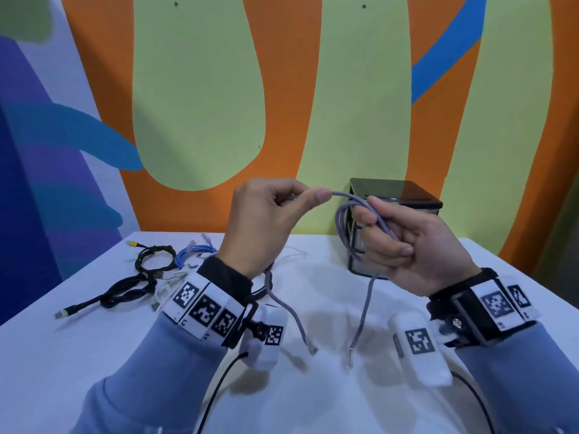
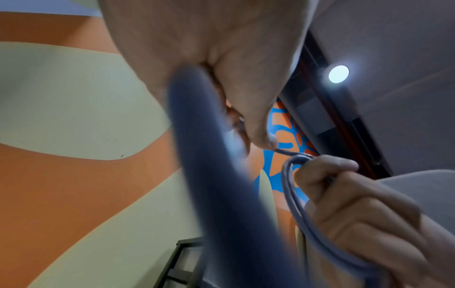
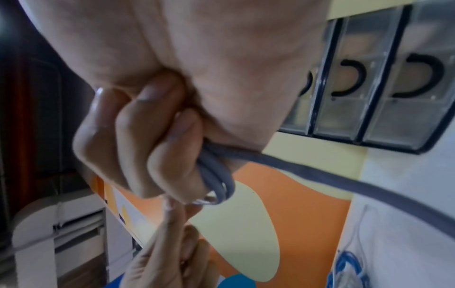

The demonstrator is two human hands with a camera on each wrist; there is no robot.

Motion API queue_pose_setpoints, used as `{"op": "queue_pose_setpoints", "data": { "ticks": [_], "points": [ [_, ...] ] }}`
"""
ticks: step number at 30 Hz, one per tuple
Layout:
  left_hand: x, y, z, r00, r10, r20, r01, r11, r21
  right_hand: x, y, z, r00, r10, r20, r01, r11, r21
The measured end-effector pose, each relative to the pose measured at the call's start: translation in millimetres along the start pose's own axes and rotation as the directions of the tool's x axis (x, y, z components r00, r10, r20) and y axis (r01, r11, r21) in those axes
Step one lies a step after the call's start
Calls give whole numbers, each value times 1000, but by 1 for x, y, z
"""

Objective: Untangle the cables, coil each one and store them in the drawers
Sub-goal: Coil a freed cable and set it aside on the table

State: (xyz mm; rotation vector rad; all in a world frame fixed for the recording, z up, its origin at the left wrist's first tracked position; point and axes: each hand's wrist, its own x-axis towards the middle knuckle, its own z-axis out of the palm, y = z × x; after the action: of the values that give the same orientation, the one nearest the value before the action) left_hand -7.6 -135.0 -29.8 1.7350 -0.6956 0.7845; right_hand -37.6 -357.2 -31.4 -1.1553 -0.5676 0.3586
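A grey-purple cable (image 1: pixel 343 220) is held above the white table (image 1: pixel 313 402) between both hands. My right hand (image 1: pixel 407 242) grips several coiled loops of it (image 3: pixel 216 181). My left hand (image 1: pixel 272 211) pinches the strand (image 2: pixel 283 151) leading into the coil between thumb and fingers. Both plug ends hang down, one tail (image 1: pixel 294 317) below the left hand and one (image 1: pixel 360 324) below the right. The drawer unit (image 1: pixel 394 214) stands behind the right hand, its clear drawer fronts (image 3: pixel 393 87) with black handles closed.
On the table's left lie tangled cables: black ones (image 1: pixel 134 277), a blue one (image 1: pixel 194 252) and white ones (image 1: pixel 169 286). A painted wall (image 1: pixel 282 89) rises behind the table. Thin black cords (image 1: pixel 216 389) run from the wrist devices over the near table.
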Motion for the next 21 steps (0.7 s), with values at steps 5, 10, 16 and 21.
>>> {"op": "queue_pose_setpoints", "data": {
  "ticks": [5, 10, 16, 21],
  "points": [
    [-10, 0, 23, 976, -120, 180, 71, 964, 255, 4, 3, -2, 996, -80, -35, 84, 991, 106],
    [-21, -8, 42, 921, -217, 325, 103, 937, 334, 13, 11, 1, 975, -171, -140, 183, 980, 80],
    [-27, 8, 45, 863, -279, 422, 256, 960, 111, 20, 19, 0, 946, -211, -244, 241, 965, 100],
    [-26, 6, 43, 895, -295, 335, 316, 949, -9, 25, 24, -2, 914, -248, -320, 320, 928, 193]
  ]
}}
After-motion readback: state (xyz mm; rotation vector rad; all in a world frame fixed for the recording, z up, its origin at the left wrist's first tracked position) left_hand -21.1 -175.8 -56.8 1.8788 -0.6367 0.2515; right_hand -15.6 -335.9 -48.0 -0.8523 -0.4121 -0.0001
